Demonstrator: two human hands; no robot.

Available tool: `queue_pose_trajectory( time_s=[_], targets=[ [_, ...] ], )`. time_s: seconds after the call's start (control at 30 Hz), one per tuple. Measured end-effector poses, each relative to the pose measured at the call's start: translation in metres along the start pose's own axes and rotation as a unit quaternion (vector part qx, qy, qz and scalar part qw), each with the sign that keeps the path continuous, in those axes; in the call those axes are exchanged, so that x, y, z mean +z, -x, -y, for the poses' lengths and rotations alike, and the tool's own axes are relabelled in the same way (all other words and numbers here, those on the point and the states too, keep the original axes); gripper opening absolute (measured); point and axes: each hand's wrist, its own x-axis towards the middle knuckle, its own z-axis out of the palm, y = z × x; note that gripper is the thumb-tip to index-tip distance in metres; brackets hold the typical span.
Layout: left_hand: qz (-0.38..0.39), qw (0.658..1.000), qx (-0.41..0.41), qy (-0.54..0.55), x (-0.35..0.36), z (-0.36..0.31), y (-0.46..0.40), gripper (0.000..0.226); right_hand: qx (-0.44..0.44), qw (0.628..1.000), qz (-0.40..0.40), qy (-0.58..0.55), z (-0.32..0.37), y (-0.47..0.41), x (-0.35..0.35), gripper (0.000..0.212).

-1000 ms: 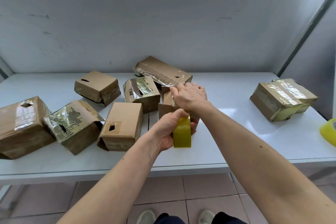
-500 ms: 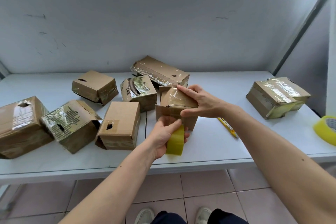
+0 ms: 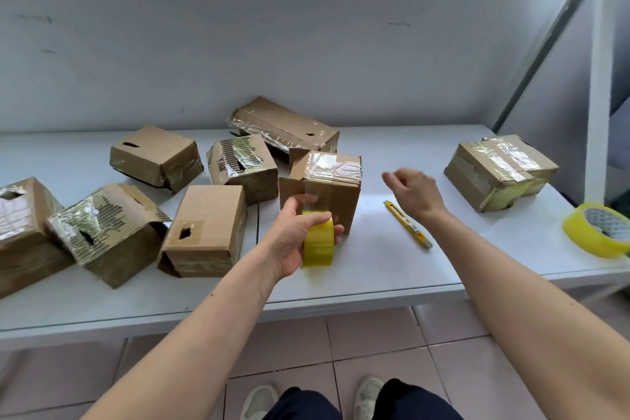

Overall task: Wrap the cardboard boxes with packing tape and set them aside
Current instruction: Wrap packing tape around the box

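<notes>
Your left hand (image 3: 289, 242) grips the yellow packing-tape roll (image 3: 318, 242), its strip stuck to the small brown cardboard box (image 3: 324, 191) at bench (image 3: 375, 269) centre. Right hand (image 3: 410, 193), loosely curled and empty, hovers at the box's 3 o'clock, above the yellow utility knife (image 3: 407, 223). Likely next: cut the strip.

Lighting: bright, even daylight — soft shadows, white glare on the table (image 3: 375, 249) near centre. Wide-angle bowing at edges; right hand (image 3: 410, 193) motion-blurred.

The leftmost box (image 3: 24, 232) is cropped at the edge; the right hand's fingers (image 3: 397, 177) blur.
</notes>
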Motion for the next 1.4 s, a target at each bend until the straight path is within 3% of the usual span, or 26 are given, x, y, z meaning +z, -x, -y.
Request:
queue_pose_trajectory(
  time_s=[0.07,0.17,0.33,0.53,0.77,0.87,0.97,1.1,1.4],
  targets=[
    [0.003,1.000,0.002,0.005,0.002,0.000,-0.001,0.045,0.062,0.993,0.038,0.098,-0.022,0.006,0.010,0.024],
    [0.008,1.000,0.005,0.007,0.003,-0.001,-0.002,0.039,0.089,0.983,0.048,0.153,-0.035,0.014,0.023,0.025],
    [-0.001,1.000,0.010,0.015,0.006,-0.005,-0.005,0.025,0.128,0.989,0.056,0.043,-0.030,0.015,0.021,0.026],
    [-0.009,1.000,0.007,0.003,0.007,-0.004,-0.002,0.031,0.103,0.983,0.127,0.086,-0.025,0.026,0.007,0.031],
    [-0.015,1.000,0.009,-0.012,0.012,-0.009,0.002,0.031,0.061,0.981,0.152,-0.101,0.006,0.062,-0.020,0.015],
    [-0.016,1.000,0.008,-0.019,0.015,-0.010,0.004,0.030,0.014,0.991,0.095,-0.089,0.018,0.071,-0.029,0.016],
    [-0.018,1.000,0.008,-0.024,0.018,-0.011,0.007,0.033,-0.085,0.996,-0.036,-0.018,0.034,0.080,-0.031,0.013],
    [-0.016,0.999,0.006,-0.031,0.017,-0.009,0.007,0.036,-0.257,0.943,-0.157,0.142,0.057,0.084,-0.013,0.011],
    [-0.008,0.999,-0.002,-0.043,0.012,-0.012,0.001,0.035,-0.319,0.887,-0.195,0.273,0.086,0.074,-0.004,0.025]
  ],
)
